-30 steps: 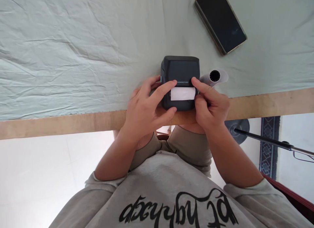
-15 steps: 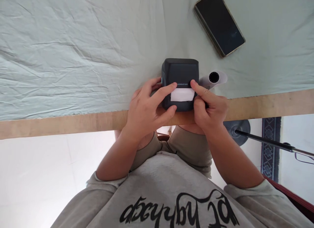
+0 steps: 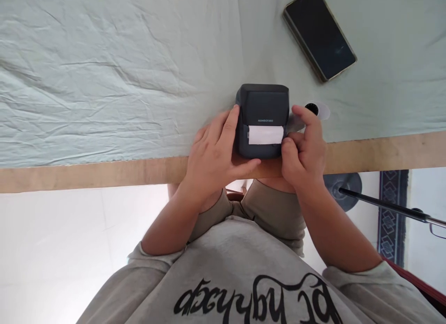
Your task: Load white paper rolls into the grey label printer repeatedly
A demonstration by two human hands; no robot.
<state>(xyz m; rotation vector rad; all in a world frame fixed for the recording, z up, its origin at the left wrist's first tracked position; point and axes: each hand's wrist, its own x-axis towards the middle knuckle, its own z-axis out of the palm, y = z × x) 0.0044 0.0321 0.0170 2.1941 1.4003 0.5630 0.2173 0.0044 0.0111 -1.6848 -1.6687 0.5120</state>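
Note:
A dark label printer (image 3: 265, 103) sits at the table's front edge, a white label strip (image 3: 265, 135) showing in its front slot. My left hand (image 3: 216, 150) holds the printer's left side, long fingers along that wall and thumb stretched along the front edge. On the other side, my right hand (image 3: 305, 150) has its thumb and curled fingers against the front right corner, close to the strip's end. Its index finger is raised off the printer. The fingertips under that hand are partly hidden. Just behind the index finger lies a white object with a round black end (image 3: 323, 111), partly covered.
A dark smartphone (image 3: 320, 34) in a case lies at the back right on the pale green cloth (image 3: 146, 82). The wooden table edge (image 3: 376, 152) runs across in front of me. Below on the right is a stand with a round base (image 3: 348, 194).
Both index fingers have come off the printer's lid. My left fingers now lie along its side, and my right index finger points away to the right. The view has shifted slightly.

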